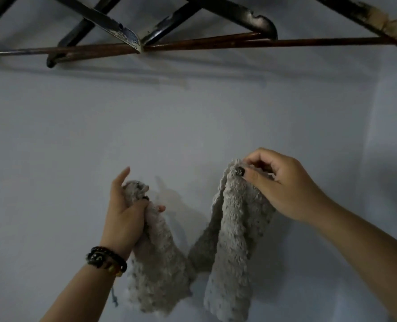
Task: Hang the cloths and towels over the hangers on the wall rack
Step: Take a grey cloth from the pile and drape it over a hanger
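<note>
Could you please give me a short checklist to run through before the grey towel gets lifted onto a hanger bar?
1. Left hand has a firm grip on the grey towel: ok, fingers curled round one end.
2. Right hand holds the other end: ok, pinching the top edge.
3. Towel spread flat between the hands: not ok, it sags bunched in the middle.
4. Hanger bar bare of cloth: ok where visible.
5. Hangers seated on the wall rack: cannot tell, hooks out of view.
</note>
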`<state>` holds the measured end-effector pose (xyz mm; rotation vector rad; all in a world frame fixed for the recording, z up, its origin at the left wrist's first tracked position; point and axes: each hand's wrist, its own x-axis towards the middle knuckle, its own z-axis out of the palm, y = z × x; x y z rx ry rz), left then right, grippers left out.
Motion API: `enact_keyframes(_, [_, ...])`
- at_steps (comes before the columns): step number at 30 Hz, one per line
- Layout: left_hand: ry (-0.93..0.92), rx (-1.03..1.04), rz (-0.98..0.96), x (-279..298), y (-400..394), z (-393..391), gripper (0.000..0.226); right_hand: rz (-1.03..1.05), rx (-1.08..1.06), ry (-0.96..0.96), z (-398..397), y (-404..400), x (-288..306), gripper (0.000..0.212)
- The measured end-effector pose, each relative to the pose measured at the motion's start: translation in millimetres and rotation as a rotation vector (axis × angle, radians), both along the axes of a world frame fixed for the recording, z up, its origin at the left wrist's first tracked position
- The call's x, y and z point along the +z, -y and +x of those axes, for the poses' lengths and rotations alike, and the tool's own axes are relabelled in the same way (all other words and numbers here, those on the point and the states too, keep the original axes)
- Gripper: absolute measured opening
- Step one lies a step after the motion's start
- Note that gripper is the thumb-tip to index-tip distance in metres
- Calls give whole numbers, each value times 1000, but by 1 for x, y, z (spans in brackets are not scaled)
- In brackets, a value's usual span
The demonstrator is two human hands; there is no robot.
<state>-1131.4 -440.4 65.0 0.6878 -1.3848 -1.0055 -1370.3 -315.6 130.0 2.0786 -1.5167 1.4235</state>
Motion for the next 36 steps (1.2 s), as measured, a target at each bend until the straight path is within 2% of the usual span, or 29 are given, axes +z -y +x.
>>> enact_keyframes(3, [412, 87, -420, 13, 3, 3, 54, -25, 48, -25, 8, 1, 7, 11])
enact_keyframes(4, [508, 103, -490, 19, 2, 3, 52, -46, 50, -52, 11, 2, 9, 11])
enact_keyframes(6, [574, 103, -513, 29, 1, 3, 47, -81, 52, -104, 15, 3, 16, 11])
enact_keyframes(8, [543, 29, -462, 38, -3, 3, 41, -95, 69, -132, 19, 4, 23, 12])
enact_keyframes(13, [394, -355, -401, 53, -32, -11, 13, -70, 95, -157, 28, 7, 34, 10])
enact_keyframes(16, [324, -493, -313, 54, -43, -19, 4, -63, 79, -147, 33, 7, 36, 21])
enact_keyframes(19, [210, -549, -266, 53, -48, -22, 17, -71, 77, -148, 36, 3, 42, 25])
enact_keyframes(22, [113, -550, -267, 56, -52, -24, 31, -55, 64, -151, 39, -1, 46, 24])
enact_keyframes(25, [157, -480, -299, 61, -57, -27, 32, -30, 52, -127, 41, -3, 48, 22])
enact_keyframes(28, [189, -405, -329, 63, -57, -32, 21, 7, 64, -83, 41, -5, 49, 22])
enact_keyframes(31, [169, -387, -308, 63, -55, -32, 11, 200, 126, -49, 36, -12, 51, 38])
enact_keyframes(34, [116, -389, -237, 64, -51, -25, 12, 489, 52, -154, 23, -17, 48, 64])
enact_keyframes(36, [122, -355, -229, 63, -45, -19, 12, 526, 12, -196, 17, -17, 45, 58])
